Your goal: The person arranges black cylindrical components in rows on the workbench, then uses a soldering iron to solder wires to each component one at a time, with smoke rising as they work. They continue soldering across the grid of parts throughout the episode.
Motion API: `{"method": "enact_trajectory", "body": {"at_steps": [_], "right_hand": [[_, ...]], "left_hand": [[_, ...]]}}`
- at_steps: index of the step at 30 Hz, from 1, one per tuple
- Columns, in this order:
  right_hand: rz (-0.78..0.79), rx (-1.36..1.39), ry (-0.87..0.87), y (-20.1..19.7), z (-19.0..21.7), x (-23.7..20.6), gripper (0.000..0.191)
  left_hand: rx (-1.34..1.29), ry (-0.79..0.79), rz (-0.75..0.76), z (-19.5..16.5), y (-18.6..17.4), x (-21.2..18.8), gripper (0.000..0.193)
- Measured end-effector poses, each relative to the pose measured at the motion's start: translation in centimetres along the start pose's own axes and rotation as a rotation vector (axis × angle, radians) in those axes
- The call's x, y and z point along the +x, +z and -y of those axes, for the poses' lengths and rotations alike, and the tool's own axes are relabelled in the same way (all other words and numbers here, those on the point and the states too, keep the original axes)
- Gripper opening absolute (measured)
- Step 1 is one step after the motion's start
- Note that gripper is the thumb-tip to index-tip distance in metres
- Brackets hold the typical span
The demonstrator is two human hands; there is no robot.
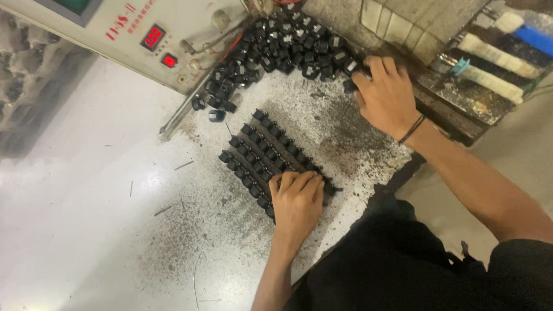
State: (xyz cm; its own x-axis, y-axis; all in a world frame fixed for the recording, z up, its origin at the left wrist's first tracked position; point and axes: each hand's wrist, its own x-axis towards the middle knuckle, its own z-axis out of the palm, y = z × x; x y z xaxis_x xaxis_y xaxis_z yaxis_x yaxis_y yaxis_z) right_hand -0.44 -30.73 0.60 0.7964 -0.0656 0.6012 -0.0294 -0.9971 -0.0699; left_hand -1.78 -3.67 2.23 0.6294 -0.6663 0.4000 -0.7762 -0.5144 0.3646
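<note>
The left hand (298, 201) is pressing curled fingers onto the lower end of three rows of small black parts (261, 153) at centre frame; the right hand (381, 93) is reaching, fingers bent, into the loose pile (285, 48) beside the control box (143, 31), grip unclear

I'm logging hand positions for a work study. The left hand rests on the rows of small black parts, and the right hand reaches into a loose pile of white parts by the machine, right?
Not quite. The head view shows the right hand reaching into a loose pile of black parts, not white ones. The rest holds: the left hand rests on the rows of small black parts.
</note>
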Motion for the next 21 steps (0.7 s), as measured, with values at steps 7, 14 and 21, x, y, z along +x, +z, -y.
{"method": "enact_trajectory", "body": {"at_steps": [7, 14, 21], "right_hand": [[0.335, 0.550, 0.049, 2.5, 3.6, 2.0, 0.025], [0.398, 0.503, -0.015, 5.3, 9.2, 9.2, 0.017], [-0.040, -0.104, -0.231, 5.5, 7.3, 12.3, 0.035]], "left_hand": [[0.081, -0.114, -0.034, 7.0, -2.3, 6.3, 0.016], [0.008, -0.282, 0.111, 13.0, -0.6, 11.6, 0.025], [-0.034, -0.218, 0.089, 14.1, -0.5, 11.1, 0.025]]}}
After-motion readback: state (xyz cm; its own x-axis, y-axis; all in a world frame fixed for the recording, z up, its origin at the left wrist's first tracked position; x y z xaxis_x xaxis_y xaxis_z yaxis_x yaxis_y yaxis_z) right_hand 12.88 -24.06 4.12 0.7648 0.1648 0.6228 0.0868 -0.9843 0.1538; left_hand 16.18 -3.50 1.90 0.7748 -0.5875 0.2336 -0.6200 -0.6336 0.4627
